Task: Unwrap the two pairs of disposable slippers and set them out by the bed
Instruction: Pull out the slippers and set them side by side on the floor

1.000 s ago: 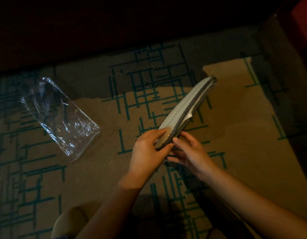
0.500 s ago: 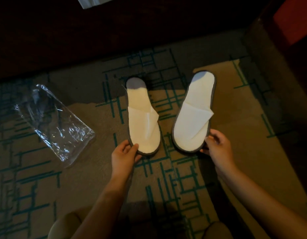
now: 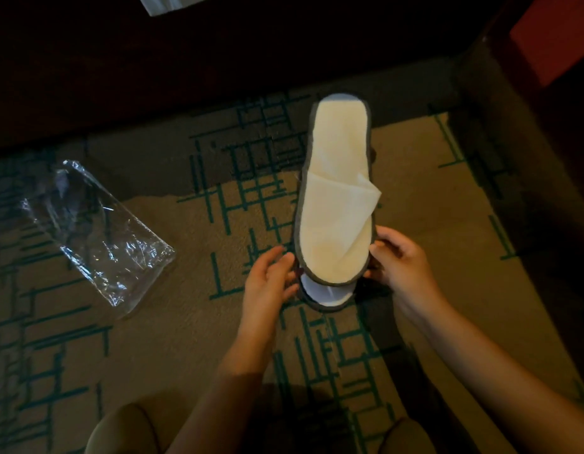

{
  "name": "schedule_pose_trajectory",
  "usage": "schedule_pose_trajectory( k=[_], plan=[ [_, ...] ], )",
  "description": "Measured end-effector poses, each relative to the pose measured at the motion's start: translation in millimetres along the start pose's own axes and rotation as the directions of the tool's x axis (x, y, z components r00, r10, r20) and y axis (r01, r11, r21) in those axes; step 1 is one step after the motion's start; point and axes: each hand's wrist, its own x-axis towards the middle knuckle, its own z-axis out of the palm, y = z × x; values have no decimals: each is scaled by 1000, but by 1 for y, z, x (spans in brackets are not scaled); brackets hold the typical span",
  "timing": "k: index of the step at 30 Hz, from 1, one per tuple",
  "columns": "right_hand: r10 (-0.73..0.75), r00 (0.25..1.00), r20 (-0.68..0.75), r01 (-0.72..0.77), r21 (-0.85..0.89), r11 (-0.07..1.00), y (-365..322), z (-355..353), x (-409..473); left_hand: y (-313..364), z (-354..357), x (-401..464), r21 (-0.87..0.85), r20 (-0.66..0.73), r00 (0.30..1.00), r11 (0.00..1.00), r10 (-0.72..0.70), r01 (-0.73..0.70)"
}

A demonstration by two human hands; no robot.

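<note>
Two white disposable slippers with grey edging lie stacked over the patterned carpet. The upper slipper [image 3: 336, 191] covers the lower slipper [image 3: 326, 294], and only the lower one's toe end shows. My left hand [image 3: 271, 283] touches the stack's left side at the toe end, fingers spread along the edge. From the other side, my right hand [image 3: 398, 263] grips the right edge there. An empty clear plastic wrapper [image 3: 97, 234] lies crumpled on the carpet to the left.
A dark bed base [image 3: 218, 60] runs along the top, with a bit of white cloth [image 3: 159, 3] hanging over it. A red and dark piece of furniture [image 3: 552, 40] stands at the upper right. My knees [image 3: 120, 430] show at the bottom edge.
A second ago I held the pair together on edge. Half a second ago the slippers lay side by side, one at each hand. Now they are stacked one on the other between both hands.
</note>
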Motion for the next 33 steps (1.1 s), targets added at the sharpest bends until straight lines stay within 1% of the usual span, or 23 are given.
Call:
schedule_pose_trajectory(
  k=[2,5,7,9,10,11,12,13,14,15,16,17,19,20,21,22,24,26,27,29,30,31,33],
  plan=[
    [-14,998,69,14,2,1000,-5,6,-3,9,-1,-1,47,79,996,998,32,-36],
    [-53,987,152,53,2,999,-14,16,-7,17,-4,-1,112,49,986,980,157,-162],
    [-96,975,202,102,-22,995,-17,22,-8,20,-12,-3,90,35,984,980,173,-176],
    [-165,962,216,189,-92,978,-10,26,-6,17,-24,-4,40,32,986,986,163,-165],
    [-226,956,190,263,-200,944,-4,24,-6,15,-33,-3,17,18,988,988,151,-151],
    [-315,935,161,352,-364,862,2,22,-5,12,-42,-1,-3,-4,991,991,134,-134],
    [-431,887,164,447,-539,714,9,18,-5,9,-51,1,-19,-34,993,993,112,-113],
    [-532,818,221,523,-671,526,16,15,-4,4,-61,3,-22,-64,994,995,91,-93],
    [-565,766,307,562,-748,354,23,12,-5,-1,-71,5,-16,-90,994,998,61,-63],
    [-540,743,396,579,-785,221,29,11,-6,-7,-79,7,-9,-110,994,1000,28,-29],
    [-469,745,475,584,-804,115,35,10,-7,-12,-86,9,-5,-125,992,1000,-11,11],
    [-381,753,536,591,-806,35,41,11,-7,-18,-91,10,0,-137,989,999,-47,48],
    [-239,765,597,601,-796,-66,49,14,-8,-27,-93,11,22,-145,984,993,-107,112],
    [-202,769,606,602,-794,-92,50,15,-8,-31,-93,10,63,-150,981,989,-123,134],
    [-188,770,609,602,-792,-101,51,15,-8,-33,-90,9,169,-171,979,976,-110,140],
    [-180,774,607,599,-794,-102,50,15,-8,-35,-88,8,334,-212,976,934,-55,125],
    [-174,778,604,597,-796,-100,50,14,-8,-38,-84,3,661,-250,951,750,182,30],
    [-185,771,609,600,-793,-106,52,14,-8,-37,-83,-2,830,-166,910,551,381,-79],
    [-194,767,612,603,-790,-109,52,15,-8,-38,-83,-3,886,-57,903,438,426,-150],
    [-197,766,612,602,-790,-113,51,17,-9,-45,-85,1,933,169,900,229,401,-277],
    [-195,769,609,600,-792,-108,50,17,-8,-50,-86,4,931,236,903,184,358,-316],
    [-197,769,608,599,-793,-108,50,18,-8,-53,-87,6,923,278,907,176,315,-344],
    [-182,772,610,597,-793,-122,51,18,-6,-57,-87,8,905,304,915,219,266,-364]
  ],
)
